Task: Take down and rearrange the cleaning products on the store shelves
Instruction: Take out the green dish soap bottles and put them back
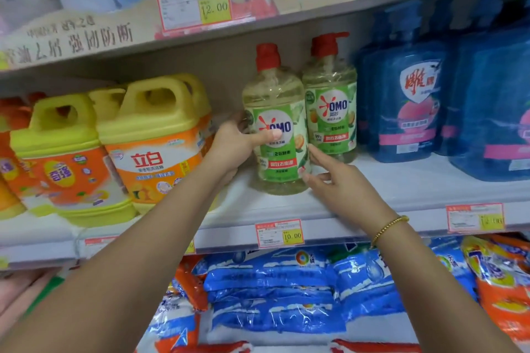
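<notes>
One OMO bottle (pixel 275 100) sat on the shelf (pixel 401 189) gripped by our left hand (pixel 232 143), right hand (pixel 335 180) straight-fingered against it; we judged most rearranging undone.

blue pouch (pixel 499 106) cropped, price tag (pixel 279 233) print blurred

We are looking into store shelving: a white middle shelf (pixel 401 189) is running across our view, an upper shelf (pixel 329 15) is slanting above it, and a beige back panel (pixel 226 66) is showing between them. Red-framed price tags (pixel 279 233) are hanging on the front rails.
</notes>
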A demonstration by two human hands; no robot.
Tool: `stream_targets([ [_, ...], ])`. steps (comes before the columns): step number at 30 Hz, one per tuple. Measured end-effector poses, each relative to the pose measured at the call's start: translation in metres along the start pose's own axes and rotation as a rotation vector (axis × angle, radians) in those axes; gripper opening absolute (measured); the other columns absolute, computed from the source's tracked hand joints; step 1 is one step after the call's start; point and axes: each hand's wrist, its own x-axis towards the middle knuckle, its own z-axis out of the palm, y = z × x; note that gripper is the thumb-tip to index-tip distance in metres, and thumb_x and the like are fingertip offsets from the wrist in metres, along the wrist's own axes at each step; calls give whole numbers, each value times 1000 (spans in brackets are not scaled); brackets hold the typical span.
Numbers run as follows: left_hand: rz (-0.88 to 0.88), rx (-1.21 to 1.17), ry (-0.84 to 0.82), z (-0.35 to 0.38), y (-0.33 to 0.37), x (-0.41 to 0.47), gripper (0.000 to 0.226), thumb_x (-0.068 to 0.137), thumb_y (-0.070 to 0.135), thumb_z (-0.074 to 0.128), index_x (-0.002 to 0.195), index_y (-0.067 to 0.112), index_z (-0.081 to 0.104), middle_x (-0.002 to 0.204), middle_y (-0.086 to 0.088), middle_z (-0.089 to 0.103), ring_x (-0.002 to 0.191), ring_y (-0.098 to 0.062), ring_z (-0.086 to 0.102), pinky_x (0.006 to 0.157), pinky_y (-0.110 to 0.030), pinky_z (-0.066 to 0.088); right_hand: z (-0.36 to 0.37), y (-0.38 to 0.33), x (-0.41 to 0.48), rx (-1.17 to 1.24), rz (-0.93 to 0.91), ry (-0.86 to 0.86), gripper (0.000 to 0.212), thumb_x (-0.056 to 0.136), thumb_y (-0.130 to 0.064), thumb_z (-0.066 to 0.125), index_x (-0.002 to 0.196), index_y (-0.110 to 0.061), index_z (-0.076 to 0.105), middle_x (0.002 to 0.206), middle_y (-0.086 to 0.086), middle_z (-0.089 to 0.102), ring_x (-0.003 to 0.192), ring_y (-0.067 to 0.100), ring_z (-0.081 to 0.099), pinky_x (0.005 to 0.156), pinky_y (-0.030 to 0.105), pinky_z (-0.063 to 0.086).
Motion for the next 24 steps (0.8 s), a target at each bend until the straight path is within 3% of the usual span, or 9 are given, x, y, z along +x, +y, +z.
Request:
stream_targets([
  [3,30,111,37,-3,3,-16,62,70,17,84,125,8,57,119,-3,67,106,-14,65,96,-35,52,5,-8,-3,-15,58,65,49,92,-37,55,139,-31,43,124,-8,60,107,14,59,90,28,47],
  [5,70,169,73,-16,10,-41,53,74,21,82,120,8,60,118,-3,65,102,-11,63,91,-25,50,10,-21,-8,-86,32,222,29,90,-33,59,114,-18,64,103,-2,68,96,17,62,80,27,46],
  [7,142,209,81,-41,12,-77,19,80,27,76,88,13,66,86,-5,70,76,-11,63,72,-23,52,16,-44,-18,-153,-77,331,22,89,-30,60,78,-12,63,74,2,64,72,17,59,66,28,44],
  [8,146,236,75,-57,9,-98,22,84,27,71,70,12,62,67,-5,65,60,-10,60,62,-21,49,22,-56,-24,-149,-126,330,29,88,-31,61,66,-13,56,63,1,57,62,11,53,59,24,40],
  [10,105,310,80,-94,-6,-145,44,90,27,64,55,4,51,47,-7,55,45,-9,53,50,-21,43,43,-80,-40,-65,-166,163,37,87,-32,62,57,-14,49,50,-4,47,52,5,45,51,14,32],
  [14,-52,417,143,-167,-54,-230,45,85,39,60,53,9,51,50,-10,58,48,-12,50,51,-28,38,126,-100,-71,-113,-241,-366,19,84,-30,64,72,-15,61,59,-11,52,57,3,47,56,16,33],
  [18,-226,430,340,-234,-122,-300,15,76,37,70,79,26,61,79,9,65,73,-7,61,68,-30,49,222,-103,-106,-115,-330,-624,13,86,-26,65,94,-16,64,82,-7,58,77,11,52,63,15,32],
  [21,-357,506,576,-268,-176,-344,47,79,22,79,119,20,54,119,2,56,101,-12,56,87,-33,50,280,-98,-133,-206,-321,-730,15,83,-33,56,86,-19,61,86,1,63,86,18,57,74,28,39],
  [24,-459,441,721,-280,-214,-375,70,76,21,80,135,14,42,130,1,44,107,-12,50,87,-28,44,320,-90,-152,-413,-416,-710,26,63,-29,82,65,-14,61,70,10,61,69,27,62,61,31,49],
])
